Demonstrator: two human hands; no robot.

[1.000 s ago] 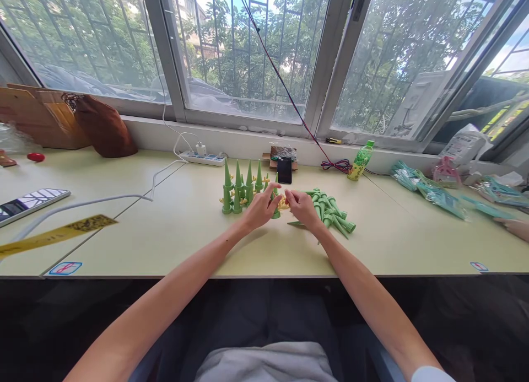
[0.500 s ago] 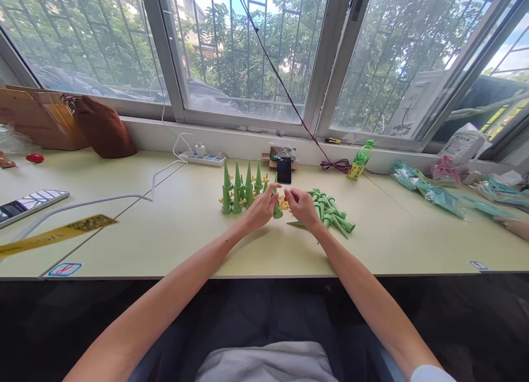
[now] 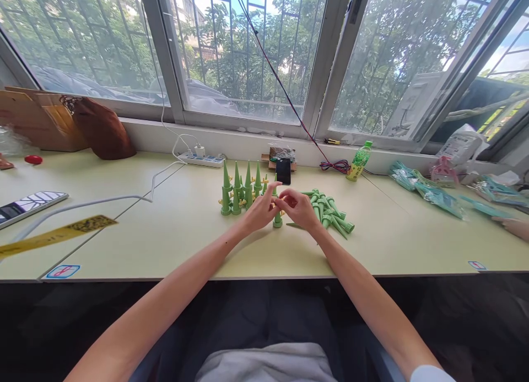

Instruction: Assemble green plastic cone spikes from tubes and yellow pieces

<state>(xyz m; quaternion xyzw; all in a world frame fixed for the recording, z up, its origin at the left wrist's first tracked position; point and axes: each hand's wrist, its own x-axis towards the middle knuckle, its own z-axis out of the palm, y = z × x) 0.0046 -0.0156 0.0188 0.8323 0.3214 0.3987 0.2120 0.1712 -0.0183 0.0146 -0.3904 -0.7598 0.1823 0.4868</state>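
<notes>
"Green plastic, that one spike (image 3: 278, 222) between the hands?"

"Yes, upright on the pale yellow table (image 3: 165, 244). Its base shows just below the fingertips of both hands; fingers hide much of the rest."

"How is the left hand (image 3: 261, 212) set?"

"Partly curled beside the spike, index finger reaching out over it. Whether it grips the spike, I can't tell."

"And the right hand (image 3: 298, 206)?"

"Bent inward, thumb and fingertips drawn close together, right up against the left hand's fingers. Anything pinched there is too small or hidden to make out."

"What stands to the left of the left hand?"

"A cluster of standing spikes (image 3: 236, 197), points up, with little yellow pieces (image 3: 220, 202) sticking out at their sides."

"Beyond the right hand?"

"Loose spikes (image 3: 326, 210), lying in a heap just to its right. A green-capped bottle (image 3: 359, 161) stands farther off, past the heap."

"Straight ahead of both hands?"

"A dark phone (image 3: 283, 171), near their fingers. The white power strip (image 3: 204, 159) lies beyond the left hand, off to its left."
</notes>
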